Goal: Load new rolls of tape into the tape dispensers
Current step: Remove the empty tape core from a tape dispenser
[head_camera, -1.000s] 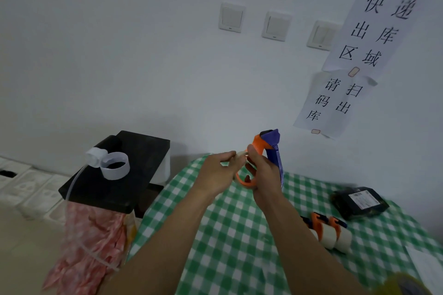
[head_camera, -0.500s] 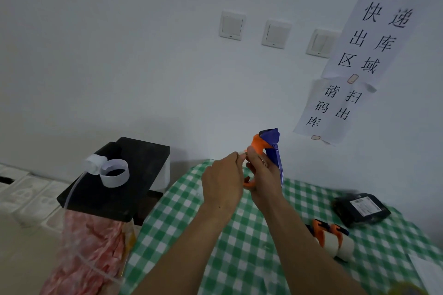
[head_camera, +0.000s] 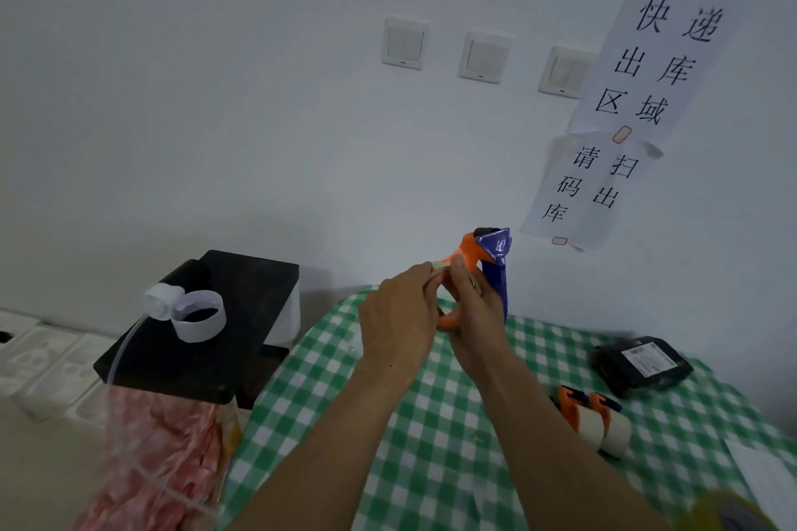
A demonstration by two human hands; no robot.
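Note:
An orange and blue tape dispenser point(head_camera: 485, 261) is held upright above the far edge of the green checked table point(head_camera: 409, 435). My right hand point(head_camera: 476, 321) grips its orange ring handle. My left hand point(head_camera: 399, 323) is closed beside it, its fingertips pinching a pale tape end point(head_camera: 440, 268) at the dispenser's top. The roll inside is hidden by my hands. Two more orange dispensers with pale tape rolls point(head_camera: 597, 423) lie on the table to the right.
A black box point(head_camera: 642, 364) with a label lies at the table's far right. A yellowish tape roll point(head_camera: 729, 515) shows blurred at the bottom right. Left of the table, a black stand point(head_camera: 207, 323) carries a white paper loop point(head_camera: 200, 315), above a pink bag.
My left hand has closed in against the right hand and dispenser, and its fingertips have risen to the tape end. The camera has tilted slightly, shifting the scene down and left.

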